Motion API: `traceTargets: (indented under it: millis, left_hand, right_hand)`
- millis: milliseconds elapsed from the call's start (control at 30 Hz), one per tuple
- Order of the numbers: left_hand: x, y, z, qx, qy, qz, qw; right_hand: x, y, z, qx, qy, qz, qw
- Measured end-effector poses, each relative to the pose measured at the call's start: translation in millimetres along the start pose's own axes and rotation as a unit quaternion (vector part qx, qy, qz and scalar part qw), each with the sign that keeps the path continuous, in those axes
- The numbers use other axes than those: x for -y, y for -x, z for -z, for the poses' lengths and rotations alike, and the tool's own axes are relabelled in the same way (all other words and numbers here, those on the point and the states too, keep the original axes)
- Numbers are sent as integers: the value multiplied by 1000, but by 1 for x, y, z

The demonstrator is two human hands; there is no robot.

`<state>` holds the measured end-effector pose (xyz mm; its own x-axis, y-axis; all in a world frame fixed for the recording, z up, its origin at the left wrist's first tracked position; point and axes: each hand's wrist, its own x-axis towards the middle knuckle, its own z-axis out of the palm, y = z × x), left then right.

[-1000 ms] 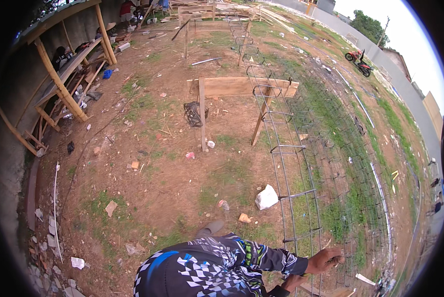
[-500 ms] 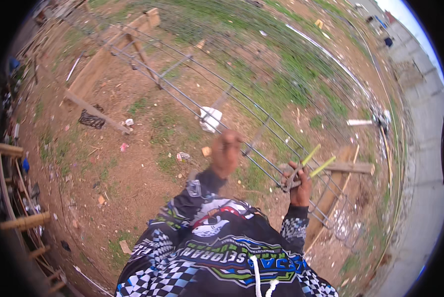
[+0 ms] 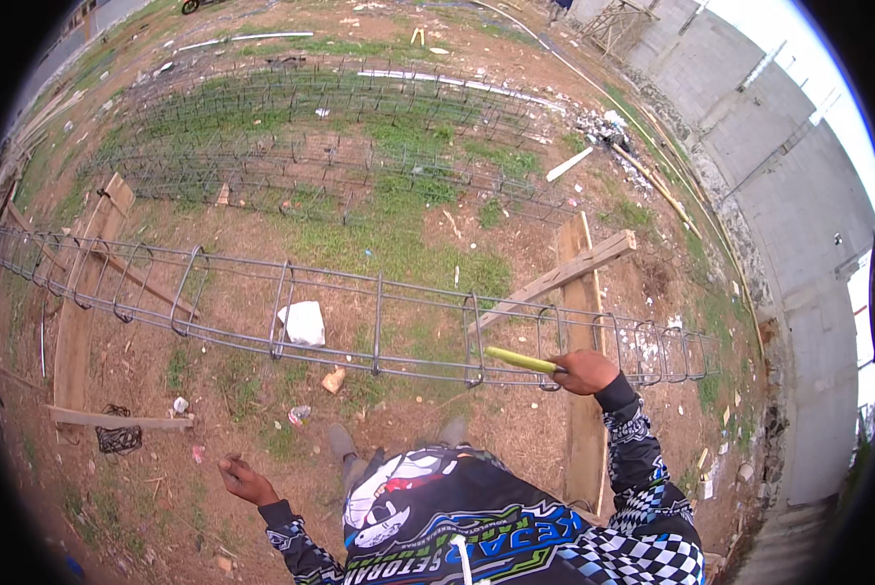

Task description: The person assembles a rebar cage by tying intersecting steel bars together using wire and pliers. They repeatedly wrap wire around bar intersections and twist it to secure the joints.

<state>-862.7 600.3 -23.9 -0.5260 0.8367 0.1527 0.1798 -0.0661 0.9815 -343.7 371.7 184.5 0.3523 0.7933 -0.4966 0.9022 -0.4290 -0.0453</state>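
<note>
A long steel rebar cage point(image 3: 378, 327), its bars joined by square stirrups, stretches across in front of me. My right hand point(image 3: 588, 372) is closed around pincers with yellow-green handles point(image 3: 521, 360). The handles point left, over the cage's near bars; the jaws are hidden by the hand. Lower left, well apart from the cage, my left hand point(image 3: 246, 482) has its fingers curled together above the soil. Whatever may be between those fingers is too small to make out.
Wooden boards point(image 3: 582, 390) stand under the cage at right and left, with a slanting plank point(image 3: 555, 280) at right. A white block point(image 3: 303, 324) lies behind the near bars. A coil of dark wire point(image 3: 119, 431) lies at left. More rebar cages point(image 3: 330, 161) rest on the grass; a grey wall point(image 3: 750, 146) rises at right.
My left hand has dropped away from the cage toward the lower left. The pincers' handles have swung from pointing up right to pointing left. My view has turned, so the cage now lies nearly level.
</note>
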Motion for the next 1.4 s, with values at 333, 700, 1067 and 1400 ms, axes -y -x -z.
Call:
traceTargets:
  millis: [333, 700, 1067, 1400]
  left_hand:
    - [-27, 25, -87, 182, 74, -152, 969]
    - [-156, 19, -130, 8, 299, -202, 933]
    - [-137, 110, -102, 523, 278, -429, 682]
    - [-79, 73, -97, 598, 136, 64, 787]
  right_hand:
    - [64, -80, -18, -89, 90, 69, 990]
    - [184, -63, -9, -6, -355, 208, 912]
    - [261, -69, -18, 54, -859, 63, 505]
    - [230, -62, -55, -112, -426, 122, 889]
